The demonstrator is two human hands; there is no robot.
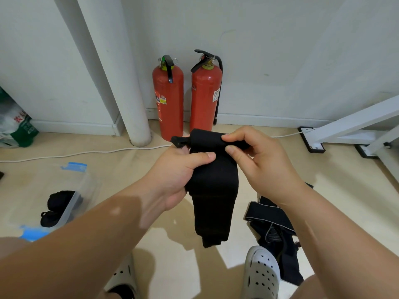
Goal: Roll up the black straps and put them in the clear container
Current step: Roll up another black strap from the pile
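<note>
The black strap (212, 182) hangs in the air between both hands, its top end rolled over. The left hand (179, 175) grips the strap's left edge, thumb pressed across the front. The right hand (261, 162) pinches the rolled top between thumb and fingers. Lower left on the floor, the clear container (84, 186) holds rolled black straps (58, 206). More dark straps (278, 229) lie beneath the right forearm.

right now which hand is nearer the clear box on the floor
Left. The left hand holds the edge of the black strap on the side toward the clear box; the right hand pinches the rolled top on the strap's other side, farther away.
</note>
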